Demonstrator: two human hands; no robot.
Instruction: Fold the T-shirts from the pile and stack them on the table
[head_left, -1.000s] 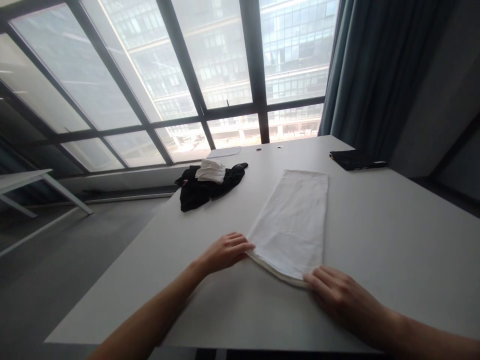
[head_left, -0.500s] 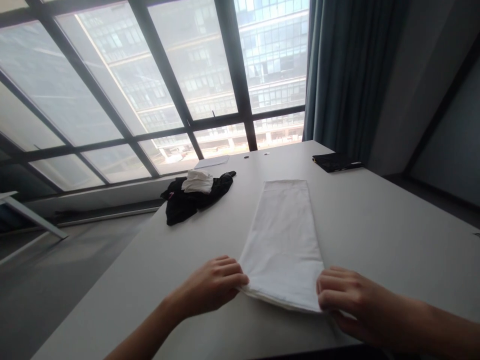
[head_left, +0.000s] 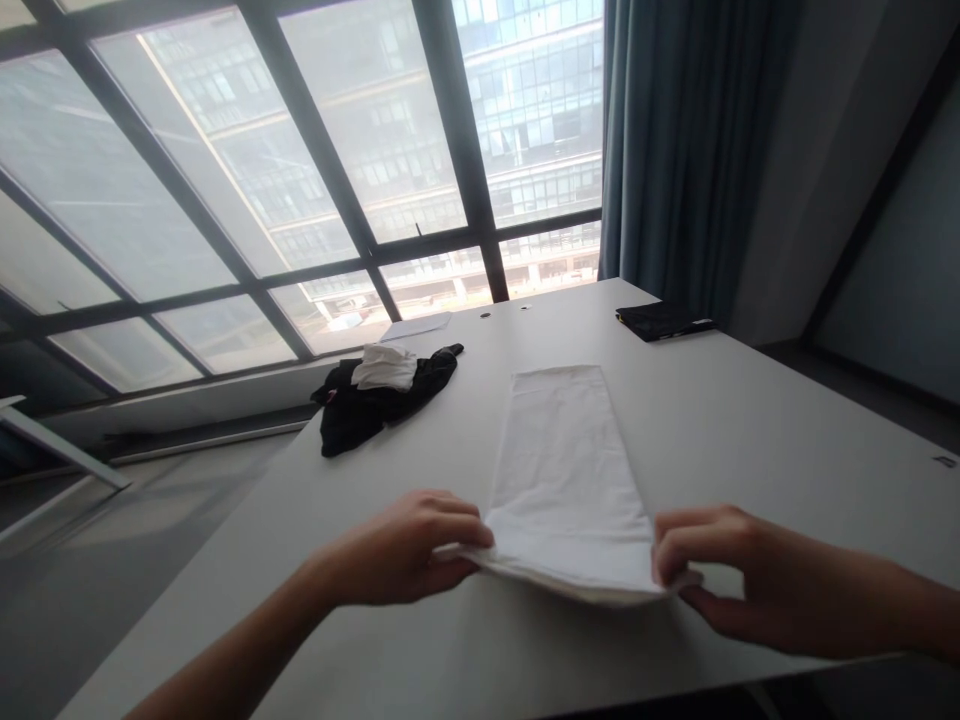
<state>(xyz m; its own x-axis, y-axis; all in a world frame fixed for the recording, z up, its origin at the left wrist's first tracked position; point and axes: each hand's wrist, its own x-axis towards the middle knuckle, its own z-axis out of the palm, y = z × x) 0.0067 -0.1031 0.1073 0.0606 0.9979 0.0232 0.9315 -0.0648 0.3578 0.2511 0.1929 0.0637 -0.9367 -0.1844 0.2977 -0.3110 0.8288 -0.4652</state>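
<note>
A white cloth, folded into a long strip, lies on the white table with its near edge raised a little off the surface. My left hand pinches the near left corner between thumb and fingers. At the near right corner, my right hand grips the cloth the same way, and a small tip of fabric pokes out past the fingers. The cloth's far end rests flat. Its exact kind cannot be made out.
On the table's left side lies a heap of black clothing with a crumpled white cloth on top. A white sheet is behind it. Folded black fabric sits at the far right, near a curtain.
Both hands have lifted the near edge of the white cloth slightly off the table. The right hand has shifted a little, and its corner now shows between the fingers. The view has moved slightly.
</note>
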